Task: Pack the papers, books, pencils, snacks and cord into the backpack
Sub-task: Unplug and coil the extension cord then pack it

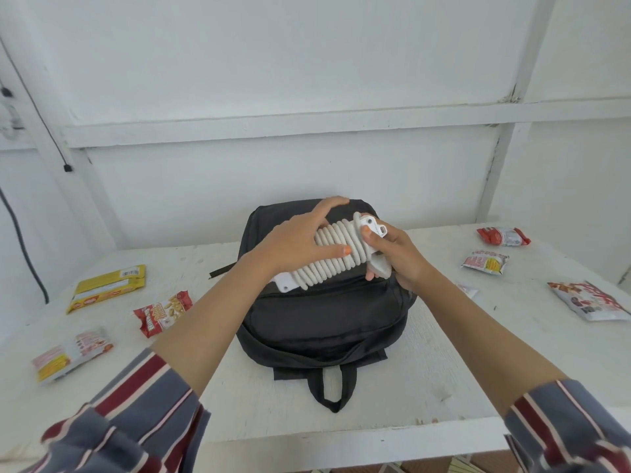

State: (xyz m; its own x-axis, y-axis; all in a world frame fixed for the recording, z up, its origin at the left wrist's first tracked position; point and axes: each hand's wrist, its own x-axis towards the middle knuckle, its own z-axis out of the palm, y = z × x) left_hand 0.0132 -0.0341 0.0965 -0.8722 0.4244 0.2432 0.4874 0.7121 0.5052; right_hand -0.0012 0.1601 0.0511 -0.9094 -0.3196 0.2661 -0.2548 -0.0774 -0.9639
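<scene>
The coiled cord [336,255] is held above the backpack [324,322], gripped by left hand [300,242] and right hand [397,256], fingers curled around it.

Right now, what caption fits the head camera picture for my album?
Over the black backpack, the left hand and right hand grip a coiled white extension cord.

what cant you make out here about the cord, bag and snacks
1. Inside of the backpack: head view, hidden by its own black fabric, so what is packed is unknown.
2. Far end of the cord: head view, partly covered by the right hand; the left hand covers some coils.
3. Small packet: head view, mostly behind the right arm.
4. Near-left snack: head view, print blurred.
</scene>
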